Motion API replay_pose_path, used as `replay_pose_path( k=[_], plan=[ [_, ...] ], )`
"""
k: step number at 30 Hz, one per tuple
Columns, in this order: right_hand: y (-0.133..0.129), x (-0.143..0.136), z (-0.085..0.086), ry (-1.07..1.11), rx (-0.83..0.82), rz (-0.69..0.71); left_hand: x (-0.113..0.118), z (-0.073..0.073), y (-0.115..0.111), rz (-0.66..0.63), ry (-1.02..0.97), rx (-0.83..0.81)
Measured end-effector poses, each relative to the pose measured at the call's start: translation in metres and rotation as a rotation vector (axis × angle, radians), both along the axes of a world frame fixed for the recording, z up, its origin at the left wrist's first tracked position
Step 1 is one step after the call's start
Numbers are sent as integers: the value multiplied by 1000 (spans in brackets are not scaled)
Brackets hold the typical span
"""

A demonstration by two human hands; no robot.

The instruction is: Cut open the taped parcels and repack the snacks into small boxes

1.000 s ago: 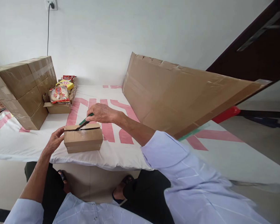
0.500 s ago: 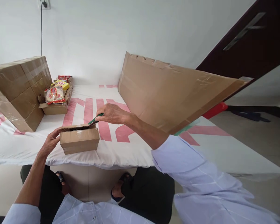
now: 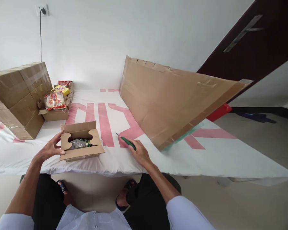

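A small cardboard box (image 3: 83,154) stands with its flaps spread near the front edge of the white cloth. Inside it lie a clear plastic bag (image 3: 78,144) and something green and white, partly hidden by the inner flaps. My left hand (image 3: 51,148) grips the box at its left end, thumb on the front flap and fingers along the side. To the right of the box, my right hand (image 3: 139,153) is closed around a green-handled knife (image 3: 127,142), its thin tip pointing left and away from me, apart from the box.
Stacked taped cartons (image 3: 21,99) stand at the left. Beside them an open box (image 3: 54,115) holds packaged goods (image 3: 54,100). A large cardboard sheet (image 3: 172,102) leans up at the right, with a red object (image 3: 219,112) behind it. The cloth (image 3: 218,156) covers the table to its edge.
The box top has opened and its flaps are folded out, showing the contents. My right hand has drawn the knife away to the right and nearer me. My left hand stays at the box.
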State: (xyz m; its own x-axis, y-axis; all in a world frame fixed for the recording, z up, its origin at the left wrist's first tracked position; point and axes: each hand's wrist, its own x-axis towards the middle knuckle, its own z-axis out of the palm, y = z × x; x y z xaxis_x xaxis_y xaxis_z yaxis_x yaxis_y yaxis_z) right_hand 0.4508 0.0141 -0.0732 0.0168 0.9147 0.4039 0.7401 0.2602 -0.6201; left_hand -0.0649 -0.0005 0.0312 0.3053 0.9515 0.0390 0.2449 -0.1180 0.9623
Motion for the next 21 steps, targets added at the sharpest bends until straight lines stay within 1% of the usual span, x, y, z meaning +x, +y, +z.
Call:
replay_pose_path(
  k=[1, 2, 3, 4, 5, 6, 7, 9, 11, 12, 14, 15, 17, 19, 21],
  plan=[
    [-4, -1, -24, -27, -8, -22, -2, 2, 1, -26, 41, -9],
    [-8, -1, -44, -59, -12, -41, -4, 4, 2, -43, 91, -15],
    [-11, -2, -58, -87, -22, -58, -5, 5, 3, -51, 145, -20],
    [-12, -2, -65, -110, -35, -70, -7, 5, 5, -57, 196, -24],
    [-12, -4, -67, -124, -45, -74, -9, 4, 6, -63, 240, -27],
    [-11, -8, -62, -123, -50, -68, -11, 3, 8, -69, 275, -25],
    [-8, -14, -53, -106, -48, -46, -12, 2, 10, -76, 300, -15],
    [0, -35, -25, -40, -21, 54, -15, -1, 13, -88, 332, 15],
    [12, -66, 9, 15, 3, 225, -18, -3, 16, -92, 354, 40],
    [19, -83, 24, 5, 2, 329, -19, -4, 17, -88, 367, 50],
    [33, -114, 50, -45, -60, 503, -21, -5, 18, -69, 405, 95],
    [39, -127, 59, -65, -117, 581, -21, -6, 19, -56, 425, 134],
    [49, -143, 72, -89, -232, 683, -21, -6, 21, -39, 459, 206],
    [55, -148, 80, -100, -303, 716, -20, -4, 24, -38, 478, 223],
    [56, -145, 86, -107, -327, 716, -19, 0, 27, -41, 482, 203]
  ],
)
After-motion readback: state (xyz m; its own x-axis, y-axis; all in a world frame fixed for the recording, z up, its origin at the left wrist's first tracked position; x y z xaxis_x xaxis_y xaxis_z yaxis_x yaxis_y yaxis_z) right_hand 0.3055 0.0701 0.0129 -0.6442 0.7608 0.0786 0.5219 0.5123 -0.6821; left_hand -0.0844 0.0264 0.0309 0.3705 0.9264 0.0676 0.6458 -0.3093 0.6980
